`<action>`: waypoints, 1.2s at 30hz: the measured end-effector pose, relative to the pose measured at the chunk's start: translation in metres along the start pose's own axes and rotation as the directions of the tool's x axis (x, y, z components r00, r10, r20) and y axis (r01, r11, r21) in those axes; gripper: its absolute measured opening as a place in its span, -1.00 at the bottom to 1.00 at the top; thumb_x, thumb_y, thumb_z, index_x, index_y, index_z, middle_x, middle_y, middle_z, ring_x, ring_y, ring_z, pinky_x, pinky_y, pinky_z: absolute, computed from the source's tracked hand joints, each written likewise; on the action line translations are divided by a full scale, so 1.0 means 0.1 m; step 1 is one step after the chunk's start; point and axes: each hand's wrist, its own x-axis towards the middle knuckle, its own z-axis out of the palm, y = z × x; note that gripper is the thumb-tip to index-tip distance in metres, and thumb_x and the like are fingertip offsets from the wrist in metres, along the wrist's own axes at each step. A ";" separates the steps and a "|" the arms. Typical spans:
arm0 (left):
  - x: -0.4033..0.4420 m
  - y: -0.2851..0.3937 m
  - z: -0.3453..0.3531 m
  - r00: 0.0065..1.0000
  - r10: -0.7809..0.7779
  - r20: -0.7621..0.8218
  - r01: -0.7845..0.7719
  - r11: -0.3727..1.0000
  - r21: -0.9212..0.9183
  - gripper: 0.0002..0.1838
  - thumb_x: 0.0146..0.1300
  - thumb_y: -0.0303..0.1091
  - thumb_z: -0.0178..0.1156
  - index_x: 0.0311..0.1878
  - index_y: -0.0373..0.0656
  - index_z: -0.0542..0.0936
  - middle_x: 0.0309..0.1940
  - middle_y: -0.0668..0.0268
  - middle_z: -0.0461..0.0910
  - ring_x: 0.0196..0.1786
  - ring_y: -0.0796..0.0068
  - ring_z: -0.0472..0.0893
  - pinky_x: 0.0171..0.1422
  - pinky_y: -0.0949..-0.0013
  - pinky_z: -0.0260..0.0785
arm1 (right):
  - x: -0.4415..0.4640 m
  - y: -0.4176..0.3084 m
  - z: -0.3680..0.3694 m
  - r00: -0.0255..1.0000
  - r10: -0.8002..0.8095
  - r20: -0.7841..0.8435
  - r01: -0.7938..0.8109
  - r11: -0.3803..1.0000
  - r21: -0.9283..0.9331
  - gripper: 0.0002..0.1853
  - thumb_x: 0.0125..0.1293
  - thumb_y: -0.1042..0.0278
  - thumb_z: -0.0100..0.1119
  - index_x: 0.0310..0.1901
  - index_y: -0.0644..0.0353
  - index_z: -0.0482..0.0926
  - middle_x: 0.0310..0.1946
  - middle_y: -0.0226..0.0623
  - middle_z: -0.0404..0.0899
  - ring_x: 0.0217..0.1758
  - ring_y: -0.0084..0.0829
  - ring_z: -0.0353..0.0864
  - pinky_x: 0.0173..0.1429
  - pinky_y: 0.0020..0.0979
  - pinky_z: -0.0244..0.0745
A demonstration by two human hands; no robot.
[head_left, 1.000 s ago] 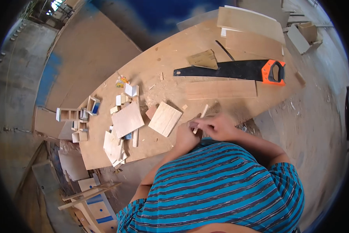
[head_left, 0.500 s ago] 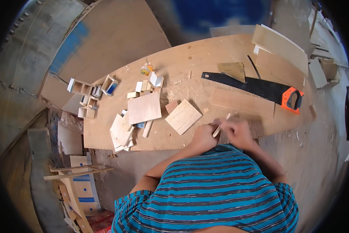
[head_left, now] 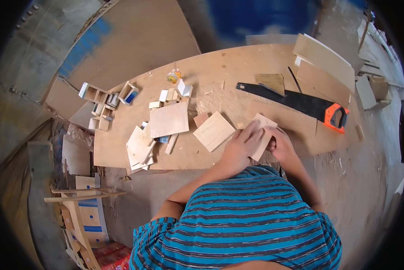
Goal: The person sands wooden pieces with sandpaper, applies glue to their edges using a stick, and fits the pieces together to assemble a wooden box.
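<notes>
A small thin wooden board (head_left: 257, 155) is tilted up in front of my chest at the table's near edge, its pale face showing. My right hand (head_left: 280, 145) is closed around its right edge, with the fingertips curled behind it. Across its face lies my left hand (head_left: 243, 145), fingers stretched out and slightly blurred; its thumb is hidden. Just left of my hands, a square wooden panel (head_left: 214, 131) rests flat on the table. Beyond them lies a handsaw (head_left: 296, 102) with an orange and black handle.
Stacked wood pieces (head_left: 169, 120) and small blocks sit left of centre on the worktable (head_left: 121, 153). Small wooden box assemblies (head_left: 96, 94) stand at the far left. Larger sheets (head_left: 323, 58) lie at the back right. Sawdust and offcuts are scattered mid-table.
The board has turned from nearly edge-on to showing its broad face. My left hand has moved over that face, and my right hand now grips the right edge. The view has shifted slightly.
</notes>
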 end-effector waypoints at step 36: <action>-0.53 -0.18 0.70 0.880 -0.412 0.238 0.475 0.771 -0.425 -0.69 0.21 -0.41 0.15 -0.02 -0.37 0.48 -0.40 0.08 0.59 -0.40 0.12 0.62 -0.28 0.22 0.51 | -0.51 0.14 0.01 0.717 -0.494 0.491 0.530 -0.071 -0.845 -0.61 0.22 0.46 0.11 0.09 -0.09 0.60 -0.45 -0.22 0.59 -0.37 -0.18 0.62 -0.29 -0.23 0.54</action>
